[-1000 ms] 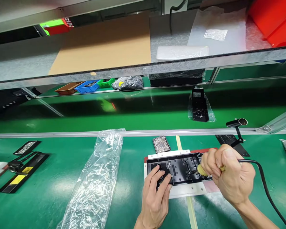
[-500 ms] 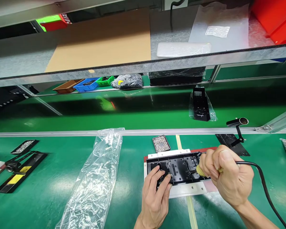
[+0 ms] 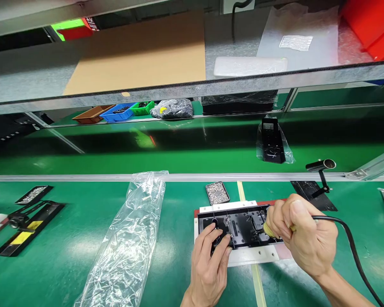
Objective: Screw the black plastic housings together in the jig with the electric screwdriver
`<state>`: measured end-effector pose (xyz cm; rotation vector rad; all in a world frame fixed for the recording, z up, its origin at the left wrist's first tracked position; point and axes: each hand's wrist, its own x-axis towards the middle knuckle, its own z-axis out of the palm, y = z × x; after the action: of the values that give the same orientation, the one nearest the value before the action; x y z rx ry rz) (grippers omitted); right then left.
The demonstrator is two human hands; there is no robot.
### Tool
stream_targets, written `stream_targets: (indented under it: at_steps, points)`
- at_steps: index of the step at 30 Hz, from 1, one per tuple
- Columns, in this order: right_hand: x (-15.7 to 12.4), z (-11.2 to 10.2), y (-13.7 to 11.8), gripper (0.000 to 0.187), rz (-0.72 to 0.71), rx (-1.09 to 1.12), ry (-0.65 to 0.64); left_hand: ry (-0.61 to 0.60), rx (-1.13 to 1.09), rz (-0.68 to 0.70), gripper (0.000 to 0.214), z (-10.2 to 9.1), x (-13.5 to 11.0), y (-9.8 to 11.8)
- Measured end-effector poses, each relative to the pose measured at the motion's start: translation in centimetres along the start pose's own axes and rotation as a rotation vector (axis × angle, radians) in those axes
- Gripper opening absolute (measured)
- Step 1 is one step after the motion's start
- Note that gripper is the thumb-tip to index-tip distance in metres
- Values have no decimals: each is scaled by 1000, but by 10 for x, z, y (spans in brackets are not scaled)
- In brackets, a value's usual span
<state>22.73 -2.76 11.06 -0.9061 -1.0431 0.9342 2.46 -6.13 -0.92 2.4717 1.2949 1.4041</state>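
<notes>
A long black plastic housing (image 3: pixel 241 232) lies open side up in a white fixture (image 3: pixel 252 256). My left hand (image 3: pixel 209 260) rests over its left end, fingers spread and fingertips touching the inside. Closed in my right hand (image 3: pixel 302 234) is a corded soldering iron (image 3: pixel 269 230) with a yellow handle, tilted low and pointing left. Its front end reaches small parts near the middle of the housing; the exact contact is too small to tell. A black cord (image 3: pixel 352 243) trails from the back of that hand. Behind the fixture sits a small tray of screws (image 3: pixel 217 193).
On the left lie a clear plastic bag (image 3: pixel 124 243) and a black stand with yellow tape (image 3: pixel 28 230). A metal tube holder (image 3: pixel 321 170) rises behind my right hand. Small bins (image 3: pixel 118 111) and a bagged black part (image 3: pixel 273 140) are farther back, below a shelf (image 3: pixel 179 87).
The view has shifted very slightly. Both hands stay at the same places on the housing, and the soldering iron has hardly moved.
</notes>
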Motion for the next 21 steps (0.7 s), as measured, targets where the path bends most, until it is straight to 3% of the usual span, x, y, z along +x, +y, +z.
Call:
stream_targets:
  at_steps: [7,9,12,14,17,21]
  points:
    - [-2,0,8,54,97,-33,-15,23,-59,-11,30,-6,5,-3]
    - [-1,-1,12,56,156,-67,39,-25,-72,-57,28,-11,21,-13]
    - [2,-6,19,58,125,-93,29,-192,-99,-179,23,-15,61,-43]
    - [5,-11,24,57,72,-100,-23,-327,-78,-234,21,-8,90,-69]
    - [7,-18,31,54,48,-132,-75,-430,-44,-232,14,17,120,-105]
    - [4,-22,36,52,55,-139,-77,-558,12,-200,6,50,131,-127]
